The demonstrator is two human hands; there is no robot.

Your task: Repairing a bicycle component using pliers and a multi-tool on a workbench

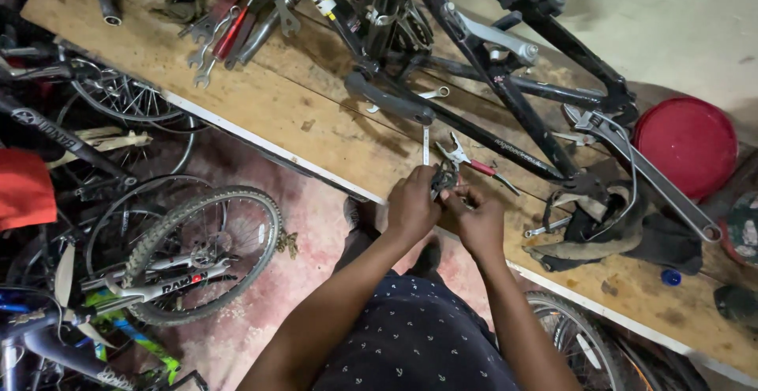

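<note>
Both my hands meet at the near edge of a wooden workbench (316,123). My left hand (412,203) and my right hand (478,219) together grip a small dark metal bicycle part (444,181) between the fingers. Its exact shape is hidden by my fingers. Just beyond it lie red-handled pliers (467,159) on the bench. A black bicycle frame (505,83) lies across the bench behind them.
Several spanners and wrenches (233,24) lie at the bench's far left. A large adjustable wrench (647,166), a red round lid (688,145) and dark rags (624,229) sit to the right. Bicycles and a knobbly wheel (205,253) crowd the floor on the left.
</note>
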